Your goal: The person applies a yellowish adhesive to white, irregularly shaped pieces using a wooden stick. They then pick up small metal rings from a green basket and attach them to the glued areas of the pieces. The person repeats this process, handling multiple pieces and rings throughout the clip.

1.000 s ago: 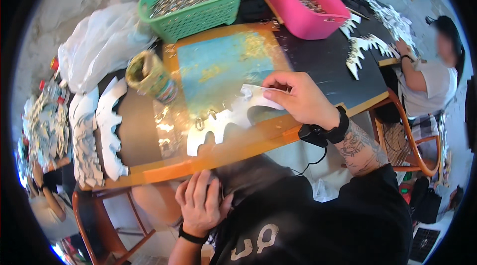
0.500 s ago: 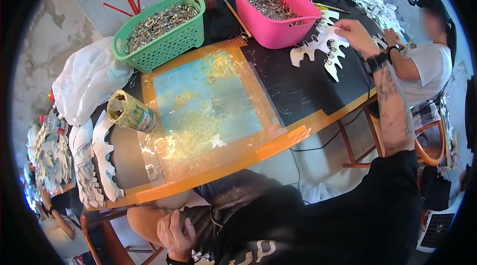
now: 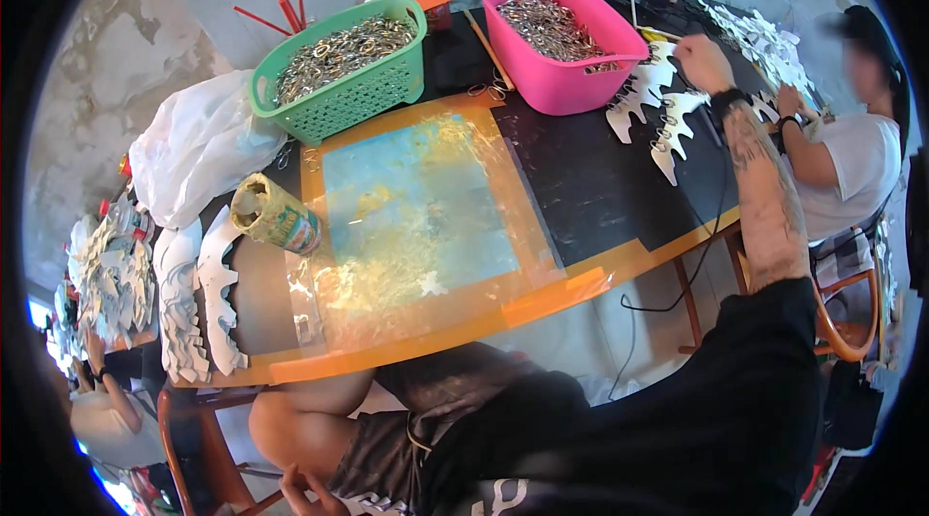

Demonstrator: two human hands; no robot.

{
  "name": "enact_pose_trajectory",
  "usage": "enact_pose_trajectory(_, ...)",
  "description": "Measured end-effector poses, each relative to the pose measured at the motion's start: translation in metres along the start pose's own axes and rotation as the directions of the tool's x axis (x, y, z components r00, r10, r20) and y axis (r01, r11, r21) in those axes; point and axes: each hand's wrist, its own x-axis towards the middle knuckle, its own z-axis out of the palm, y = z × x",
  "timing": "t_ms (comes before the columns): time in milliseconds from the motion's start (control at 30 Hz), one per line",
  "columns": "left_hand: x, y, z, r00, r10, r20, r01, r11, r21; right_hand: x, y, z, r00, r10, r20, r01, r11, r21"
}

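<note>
My right hand point(image 3: 701, 61) reaches far to the right, just past the pink basket point(image 3: 566, 81). Its fingers are curled on the upper edge of a white jagged card point(image 3: 641, 90) with metal clips along it. That card lies on the black table point(image 3: 590, 187) beside a second one point(image 3: 674, 124). My left hand point(image 3: 308, 495) is low by my thigh at the bottom edge. Only its spread fingers show, and they hold nothing. The yellow-and-blue work mat point(image 3: 416, 206) in front of me is bare.
A green basket point(image 3: 339, 95) and the pink one hold several metal clips. A worn roll point(image 3: 276, 216), a white plastic bag point(image 3: 198, 148) and stacked white jagged cards point(image 3: 198, 298) sit at the left. A person in a white shirt point(image 3: 852, 163) works at the right, with cables nearby.
My right hand carried the white jagged card from the mat in front of me to the far right beside the pink basket. My left hand dropped lower toward the frame's bottom edge.
</note>
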Motion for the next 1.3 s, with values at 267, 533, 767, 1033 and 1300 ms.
enact_pose_trajectory(267,-0.122,-0.149,0.043,0.730,-0.646,0.222,0.666,0.602,-0.441,-0.104,-0.019,-0.026,0.994,0.027,-0.109,-0.016,0.995,0.102)
enact_pose_trajectory(533,-0.216,-0.176,0.078,0.300,-0.731,0.613,0.935,0.096,-0.342,-0.285,-0.131,-0.065,0.844,-0.239,-0.480,0.438,0.823,0.361)
enact_pose_trajectory(767,-0.238,-0.194,0.092,0.265,-0.644,0.718,0.906,-0.088,-0.413,-0.467,-0.202,0.054,0.884,-0.308,0.351,-0.084,0.635,0.768)
enact_pose_trajectory(1033,-0.242,-0.193,0.053,0.452,-0.635,0.626,0.889,0.378,-0.259,-0.524,-0.195,0.119,0.506,-0.390,0.769,-0.493,0.601,0.629)
enact_pose_trajectory(1300,-0.235,-0.165,0.021,0.475,-0.293,0.830,0.809,0.516,-0.281,-0.509,-0.209,0.066,0.562,-0.345,0.752,-0.016,0.904,0.427)
